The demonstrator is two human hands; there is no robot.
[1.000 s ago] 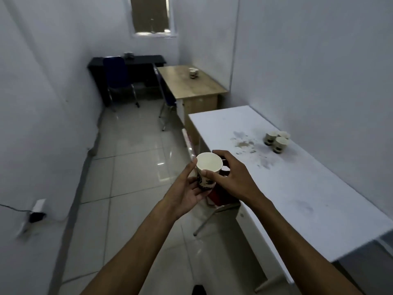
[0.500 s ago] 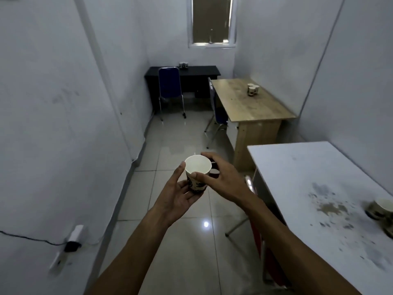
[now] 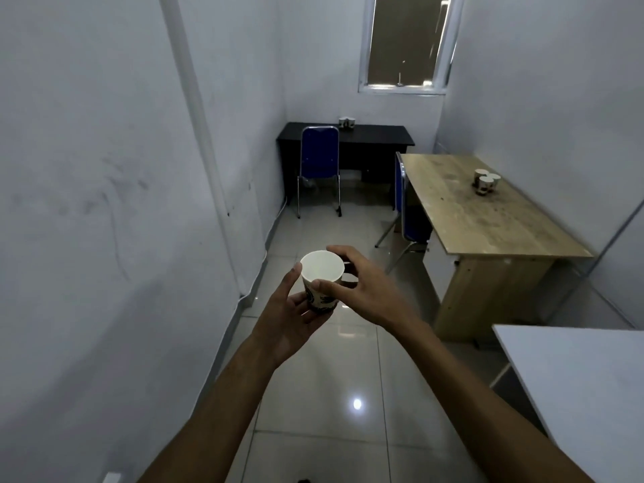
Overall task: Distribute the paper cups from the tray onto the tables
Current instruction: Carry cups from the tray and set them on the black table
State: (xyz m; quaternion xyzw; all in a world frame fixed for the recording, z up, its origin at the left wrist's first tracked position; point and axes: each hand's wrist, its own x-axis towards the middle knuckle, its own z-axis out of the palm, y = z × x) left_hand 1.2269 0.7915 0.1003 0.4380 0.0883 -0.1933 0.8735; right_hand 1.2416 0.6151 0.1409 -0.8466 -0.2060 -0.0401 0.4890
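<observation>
Paper cup [image 3: 320,281] between both hands

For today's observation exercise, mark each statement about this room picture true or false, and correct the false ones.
1. Both hands hold one paper cup. True: the left hand cradles it and the right hand pinches its rim.
2. The held cup is full of coffee. False: its inside looks white and empty.
3. Cups stand on the wooden table. True.
4. The black desk has no cups. False: cups stand on it.
5. A red chair faces the black desk. False: the chair is blue.
</observation>
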